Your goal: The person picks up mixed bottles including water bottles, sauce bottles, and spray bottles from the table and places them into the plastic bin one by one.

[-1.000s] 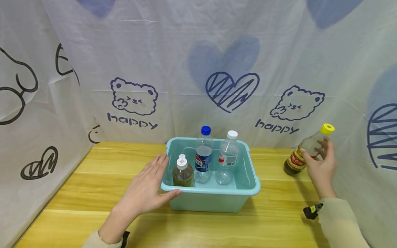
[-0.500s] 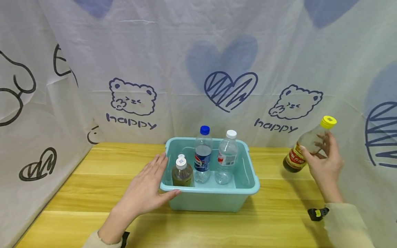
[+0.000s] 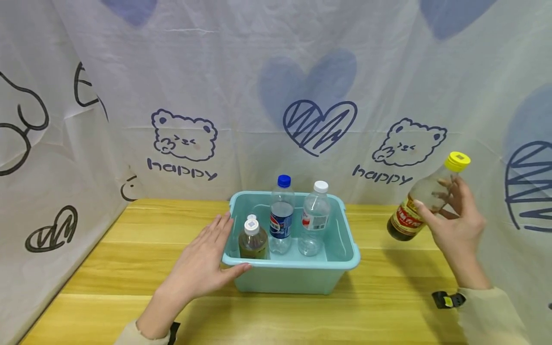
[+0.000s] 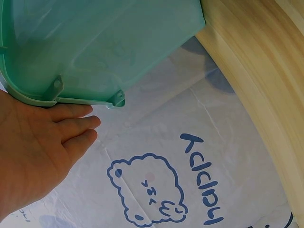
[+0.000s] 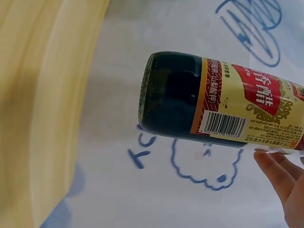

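My right hand (image 3: 461, 232) grips a glass vinegar bottle (image 3: 407, 216) with a yellow cap and dark liquid low inside. Tilted, its cap leaning up to the right, the bottle hangs over the table at the right. Its red and cream label (image 5: 259, 97) fills much of the right wrist view. At the light teal plastic bin (image 3: 293, 280), my left hand (image 3: 200, 263) rests with straight fingers along the left rim, thumb on the front rim. In the left wrist view, fingers (image 4: 78, 126) lie against the outside of the rim.
Inside the bin stand a blue-capped Pepsi bottle (image 3: 281, 220), a clear white-capped bottle (image 3: 314, 225) and a brownish bottle (image 3: 253, 243), with another white cap (image 3: 252, 218) behind it. A printed white cloth (image 3: 254, 158) hangs behind the wooden table (image 3: 172, 220).
The vinegar bottle has risen off the table in my right hand, its base shifting slightly left and its cap moving up. My left hand has stayed on the bin.
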Demonstrator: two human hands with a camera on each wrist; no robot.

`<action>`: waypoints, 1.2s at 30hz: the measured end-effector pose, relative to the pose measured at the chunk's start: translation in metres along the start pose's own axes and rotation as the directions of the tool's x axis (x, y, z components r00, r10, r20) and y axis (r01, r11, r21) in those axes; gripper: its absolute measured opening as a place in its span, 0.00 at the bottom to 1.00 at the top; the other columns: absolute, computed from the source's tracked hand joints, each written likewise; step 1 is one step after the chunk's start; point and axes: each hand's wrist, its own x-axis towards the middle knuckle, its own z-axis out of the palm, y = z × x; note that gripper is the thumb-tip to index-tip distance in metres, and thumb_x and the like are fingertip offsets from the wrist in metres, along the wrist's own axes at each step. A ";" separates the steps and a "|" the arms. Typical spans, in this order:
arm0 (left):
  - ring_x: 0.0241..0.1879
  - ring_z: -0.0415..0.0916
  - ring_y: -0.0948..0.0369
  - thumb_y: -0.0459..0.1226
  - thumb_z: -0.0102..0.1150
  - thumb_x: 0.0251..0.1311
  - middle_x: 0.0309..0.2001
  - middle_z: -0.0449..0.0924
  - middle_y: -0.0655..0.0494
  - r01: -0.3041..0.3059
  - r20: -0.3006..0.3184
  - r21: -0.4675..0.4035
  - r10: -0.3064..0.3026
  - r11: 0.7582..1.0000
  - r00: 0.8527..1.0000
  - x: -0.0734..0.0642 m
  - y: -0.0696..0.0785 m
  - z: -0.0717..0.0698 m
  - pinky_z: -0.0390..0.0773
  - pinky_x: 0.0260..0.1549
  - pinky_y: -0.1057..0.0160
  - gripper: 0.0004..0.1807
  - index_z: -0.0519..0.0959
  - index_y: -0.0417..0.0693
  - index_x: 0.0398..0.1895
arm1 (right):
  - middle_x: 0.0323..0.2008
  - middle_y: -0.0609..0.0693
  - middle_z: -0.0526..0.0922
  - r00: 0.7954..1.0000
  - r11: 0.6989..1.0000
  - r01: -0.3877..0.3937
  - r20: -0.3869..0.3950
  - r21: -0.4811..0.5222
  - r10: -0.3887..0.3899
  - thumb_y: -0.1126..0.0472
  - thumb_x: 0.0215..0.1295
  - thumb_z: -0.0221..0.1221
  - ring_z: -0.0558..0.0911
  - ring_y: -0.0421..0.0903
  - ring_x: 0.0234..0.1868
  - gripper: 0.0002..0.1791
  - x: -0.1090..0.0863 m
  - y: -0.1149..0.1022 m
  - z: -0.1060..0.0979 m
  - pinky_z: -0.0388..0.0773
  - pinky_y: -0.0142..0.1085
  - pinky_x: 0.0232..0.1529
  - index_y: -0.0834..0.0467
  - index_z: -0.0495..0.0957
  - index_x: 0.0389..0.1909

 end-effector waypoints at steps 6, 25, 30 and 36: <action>0.81 0.49 0.44 0.74 0.52 0.62 0.84 0.44 0.44 0.006 0.005 -0.003 -0.006 1.000 1.000 0.000 0.000 0.000 0.57 0.78 0.44 0.62 0.51 0.37 0.83 | 0.60 0.53 0.85 0.998 0.997 0.056 0.013 0.043 -0.057 0.79 0.48 0.74 0.82 0.25 0.47 0.47 0.001 -0.033 -0.003 0.79 0.15 0.44 0.55 0.72 0.72; 0.81 0.50 0.44 0.73 0.52 0.63 0.83 0.45 0.44 -0.004 -0.005 0.005 0.004 1.000 1.000 0.000 0.000 0.000 0.58 0.77 0.45 0.61 0.53 0.35 0.82 | 0.58 0.57 0.86 0.974 0.965 0.211 0.050 0.157 -0.221 0.80 0.42 0.74 0.85 0.29 0.46 0.48 0.013 -0.082 0.006 0.80 0.17 0.44 0.63 0.73 0.71; 0.81 0.50 0.44 0.74 0.53 0.62 0.83 0.45 0.43 -0.003 -0.008 0.002 0.003 1.000 1.000 0.000 0.000 -0.001 0.58 0.77 0.45 0.62 0.53 0.35 0.82 | 0.58 0.57 0.86 0.967 0.957 0.225 0.074 0.182 -0.242 0.79 0.43 0.75 0.86 0.31 0.47 0.48 0.017 -0.089 0.010 0.81 0.18 0.44 0.62 0.73 0.71; 0.80 0.51 0.44 0.74 0.52 0.63 0.83 0.46 0.43 -0.007 -0.013 0.003 0.007 1.000 1.000 0.000 0.000 -0.001 0.59 0.77 0.44 0.61 0.54 0.35 0.82 | 0.60 0.56 0.85 0.962 0.942 0.210 0.118 0.264 -0.247 0.83 0.43 0.72 0.87 0.35 0.49 0.49 0.015 -0.100 0.020 0.83 0.20 0.44 0.63 0.71 0.73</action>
